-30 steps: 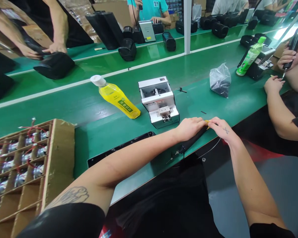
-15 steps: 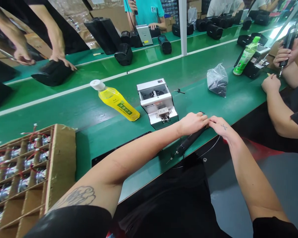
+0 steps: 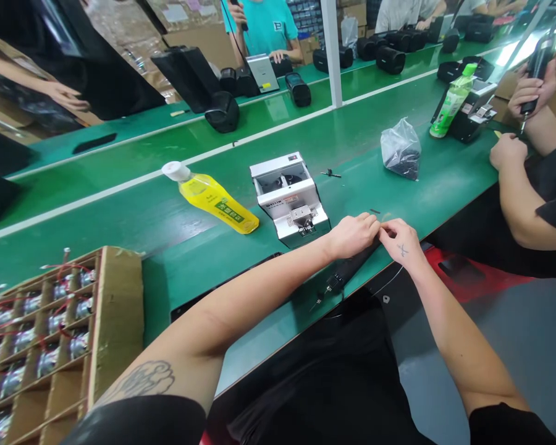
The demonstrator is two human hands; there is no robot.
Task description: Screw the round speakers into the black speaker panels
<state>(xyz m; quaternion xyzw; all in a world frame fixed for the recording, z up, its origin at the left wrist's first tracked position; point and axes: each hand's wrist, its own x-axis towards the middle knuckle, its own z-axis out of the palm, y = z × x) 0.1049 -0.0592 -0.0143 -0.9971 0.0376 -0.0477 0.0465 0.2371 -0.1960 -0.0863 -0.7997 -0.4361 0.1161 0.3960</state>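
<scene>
My left hand and my right hand meet over the near edge of the green bench, fingertips pinched together. Whatever they pinch is small and mostly hidden; I cannot make it out. Just below the left hand lies a black electric screwdriver, its bit pointing down and left toward the bench edge. The left hand covers its rear end, and I cannot tell whether they touch. A small dark strip lies just beyond the fingers. Behind the left wrist stands a white screw feeder.
A yellow drink bottle lies left of the feeder. The divided cardboard box at left holds wired metal parts. Right of the feeder are a small black part and a plastic bag. A co-worker's hand grips another screwdriver at right.
My hands stay together, with the right fingers now bent more and the right hand shifted slightly left. Across the bench, a person's hand has left the dark speaker-like object, which is gone from there.
</scene>
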